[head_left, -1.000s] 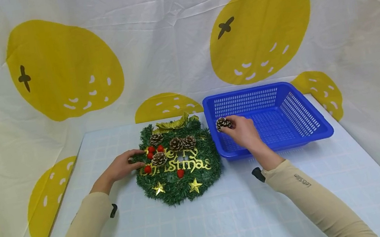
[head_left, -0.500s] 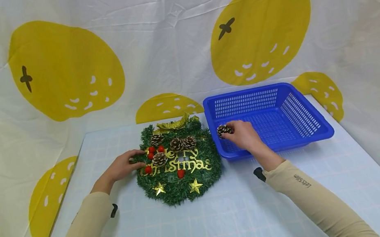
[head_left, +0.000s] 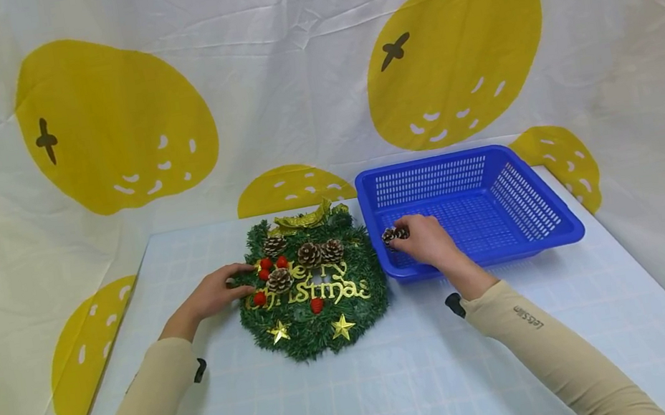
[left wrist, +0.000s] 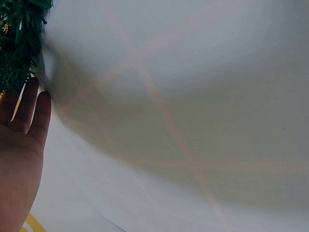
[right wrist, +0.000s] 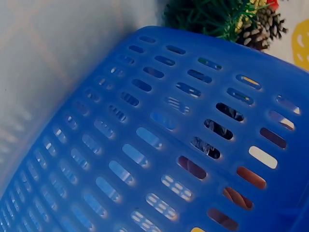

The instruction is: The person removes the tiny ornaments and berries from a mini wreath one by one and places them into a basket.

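A green tinsel Christmas wreath with gold "Merry Christmas" lettering lies on the table. Its left edge is touched by my left hand, thumb and fingers spread apart; the left wrist view shows fairly straight fingers reaching the greenery. Low inside the near left corner of a blue plastic basket, my right hand pinches a white-tipped pine cone. Whether the cone touches the basket floor cannot be told. Through the basket's slotted wall, the right wrist view shows only bits of the hand and cone.
On the wreath sit several pine cones, red berries, gold stars and a gold bow. The basket stands close against the wreath's right side. A white curtain with yellow fruit prints hangs behind the table.
My right hand has lowered the pine cone from about rim height to deeper inside the basket. The left hand and the wreath have stayed put.
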`<state>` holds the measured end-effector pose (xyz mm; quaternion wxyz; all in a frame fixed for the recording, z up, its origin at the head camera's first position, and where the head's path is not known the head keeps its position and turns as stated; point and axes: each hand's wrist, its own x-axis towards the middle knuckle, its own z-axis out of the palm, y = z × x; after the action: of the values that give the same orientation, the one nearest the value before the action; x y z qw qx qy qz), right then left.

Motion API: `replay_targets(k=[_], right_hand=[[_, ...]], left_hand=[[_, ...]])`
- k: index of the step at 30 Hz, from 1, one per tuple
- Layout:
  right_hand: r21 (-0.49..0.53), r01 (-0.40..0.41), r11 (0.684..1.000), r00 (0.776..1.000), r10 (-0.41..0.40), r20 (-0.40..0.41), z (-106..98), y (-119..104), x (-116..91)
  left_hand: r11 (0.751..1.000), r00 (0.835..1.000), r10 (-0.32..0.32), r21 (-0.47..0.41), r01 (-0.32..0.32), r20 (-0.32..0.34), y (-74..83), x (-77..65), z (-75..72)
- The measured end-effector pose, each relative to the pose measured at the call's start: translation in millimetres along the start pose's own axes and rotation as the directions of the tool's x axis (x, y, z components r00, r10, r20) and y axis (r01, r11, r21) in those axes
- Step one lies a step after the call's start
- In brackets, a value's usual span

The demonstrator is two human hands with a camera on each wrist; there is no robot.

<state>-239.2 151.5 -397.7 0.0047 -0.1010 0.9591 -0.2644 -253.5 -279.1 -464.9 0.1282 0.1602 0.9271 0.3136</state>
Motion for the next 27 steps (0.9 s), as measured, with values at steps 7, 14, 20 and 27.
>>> replay_targets(k=[7, 14, 20, 27], right_hand=[[0.012, -0.021, 1.000, 1.000, 0.021, 0.019, -0.8, -3.0, -1.1], [0.047, 0.005, 0.999, 1.000, -0.004, -0.007, 1.4, -7.0, 0.1], [0.125, 0.039, 0.991, 0.995, -0.028, -0.093, 0.5, -18.3, -2.1], [0.217, 0.083, 0.973, 0.988, -0.052, -0.146, 2.3, -33.7, -3.5]], left_hand=[[1.000, 1.000, 0.007, 0.018, -0.007, 0.002, -0.7, 0.5, -0.1], [1.000, 1.000, -0.006, 0.006, 0.006, 0.002, -0.1, -1.3, -1.1], [1.000, 1.000, -0.005, 0.013, 0.005, 0.001, 0.3, -0.7, -0.5], [1.000, 1.000, -0.007, 0.017, 0.007, 0.002, -0.9, 0.0, -0.7]])
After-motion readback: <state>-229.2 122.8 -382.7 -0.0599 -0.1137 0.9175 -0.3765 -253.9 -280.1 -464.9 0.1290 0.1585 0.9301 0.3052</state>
